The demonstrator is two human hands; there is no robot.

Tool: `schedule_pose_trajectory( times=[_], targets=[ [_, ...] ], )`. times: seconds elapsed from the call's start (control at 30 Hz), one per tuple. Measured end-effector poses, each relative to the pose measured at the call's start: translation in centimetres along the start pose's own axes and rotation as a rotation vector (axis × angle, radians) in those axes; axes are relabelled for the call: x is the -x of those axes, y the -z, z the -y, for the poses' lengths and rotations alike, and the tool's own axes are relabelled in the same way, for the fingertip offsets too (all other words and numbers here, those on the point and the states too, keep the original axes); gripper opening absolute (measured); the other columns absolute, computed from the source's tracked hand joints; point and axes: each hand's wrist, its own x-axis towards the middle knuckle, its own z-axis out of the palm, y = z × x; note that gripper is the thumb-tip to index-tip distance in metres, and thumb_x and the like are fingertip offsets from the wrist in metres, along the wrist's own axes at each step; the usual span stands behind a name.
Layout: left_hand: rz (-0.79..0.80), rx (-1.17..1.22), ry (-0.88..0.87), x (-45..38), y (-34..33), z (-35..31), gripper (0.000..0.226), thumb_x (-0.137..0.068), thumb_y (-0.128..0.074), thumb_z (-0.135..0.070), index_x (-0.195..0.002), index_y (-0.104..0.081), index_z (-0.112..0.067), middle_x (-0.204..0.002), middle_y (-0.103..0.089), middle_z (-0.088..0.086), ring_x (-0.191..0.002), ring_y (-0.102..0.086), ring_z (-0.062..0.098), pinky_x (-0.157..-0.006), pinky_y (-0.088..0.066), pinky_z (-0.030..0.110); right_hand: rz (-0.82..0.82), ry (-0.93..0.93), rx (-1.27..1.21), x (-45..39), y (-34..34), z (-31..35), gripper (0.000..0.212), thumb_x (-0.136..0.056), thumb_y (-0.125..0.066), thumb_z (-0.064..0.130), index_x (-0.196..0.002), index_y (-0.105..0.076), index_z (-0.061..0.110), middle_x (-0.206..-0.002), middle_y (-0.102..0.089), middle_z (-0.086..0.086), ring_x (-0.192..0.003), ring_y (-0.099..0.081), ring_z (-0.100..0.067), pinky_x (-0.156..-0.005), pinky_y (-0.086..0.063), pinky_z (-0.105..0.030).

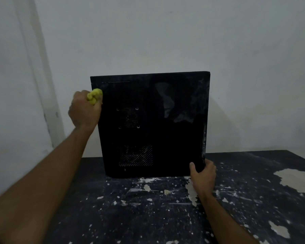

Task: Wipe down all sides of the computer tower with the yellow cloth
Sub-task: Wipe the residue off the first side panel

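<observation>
Nearest the camera, two bare forearms reach forward over a dark bench (148,217) whose surface is chipped and flecked with pale patches. The right hand (203,176) sits at the lower right corner of the computer tower (165,138): its thumb lies flat on the near side panel while the fingers (210,164) curl round the front edge, gripping the case.

The black tower stands upright on the bench with its broad side panel facing the camera. Two perforated vent areas show on that panel, and greyish smears, probably dust, mark its upper right part.

Higher up, the left hand (84,110) is at the tower's upper left edge. Its fingers are curled tight round the bunched yellow cloth (94,95), which bulges out above the fist and touches the panel just below the top left corner. The cloth sits between the fingers and the case; how the fingertips lie cannot be told, as they are turned away.

Behind everything rises a plain pale wall (183,32).
</observation>
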Motion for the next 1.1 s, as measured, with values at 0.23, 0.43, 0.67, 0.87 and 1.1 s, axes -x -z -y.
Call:
schedule_pose_trajectory(
  times=[0.23, 0.43, 0.67, 0.87, 1.1],
  targets=[
    [0.162, -0.031, -0.376, 2.1, -0.9, -1.7, 0.030, -0.090, -0.074, -0.040, -0.099, -0.066, -0.012, -0.097, -0.059, 0.008, -0.077, -0.062, 0.032, -0.055, -0.047, 0.039, 0.008, -0.001, -0.025, 0.4, 0.3, 0.8, 0.059, -0.093, -0.072, 0.039, -0.137, -0.048, 0.008, -0.126, -0.049, -0.011, -0.118, -0.052, -0.030, -0.102, -0.049, -0.052],
    [0.353, -0.060, -0.765, 5.3, -3.2, -4.0, 0.026, -0.083, -0.077, -0.032, -0.098, -0.067, -0.012, -0.095, -0.058, 0.005, -0.078, -0.065, 0.028, -0.050, -0.044, 0.033, 0.020, -0.003, -0.038, 0.4, 0.5, 0.9, 0.059, -0.093, -0.071, 0.040, -0.139, -0.047, 0.011, -0.127, -0.049, -0.007, -0.118, -0.052, -0.027, -0.102, -0.050, -0.050],
    [0.394, -0.034, -0.697, 7.7, -4.8, -8.2, 0.026, -0.086, -0.073, -0.036, -0.100, -0.067, -0.015, -0.101, -0.058, 0.003, -0.086, -0.064, 0.027, -0.055, -0.050, 0.039, 0.020, -0.009, -0.040, 0.3, 0.4, 0.8, 0.059, -0.093, -0.071, 0.041, -0.138, -0.047, 0.011, -0.127, -0.049, -0.007, -0.118, -0.052, -0.027, -0.102, -0.050, -0.050],
    [0.115, 0.113, -0.279, 5.7, -5.5, -11.2, 0.035, -0.093, -0.067, -0.050, -0.100, -0.066, -0.016, -0.102, -0.059, 0.003, -0.085, -0.062, 0.026, -0.057, -0.043, 0.034, 0.024, -0.027, -0.051, 0.3, 0.1, 0.6, 0.061, -0.093, -0.070, 0.044, -0.139, -0.047, 0.012, -0.127, -0.048, -0.004, -0.117, -0.052, -0.025, -0.102, -0.050, -0.050],
    [0.435, 0.304, -0.362, 10.1, -5.7, -14.1, 0.037, -0.097, -0.062, -0.053, -0.109, -0.058, -0.018, -0.098, -0.062, -0.003, -0.080, -0.057, 0.014, -0.065, -0.042, 0.033, -0.134, 0.019, 0.053, 1.5, 0.7, 2.9, 0.051, -0.095, -0.068, 0.040, -0.135, -0.051, 0.014, -0.129, -0.048, -0.005, -0.120, -0.045, -0.023, -0.101, -0.044, -0.049]
  ],
)
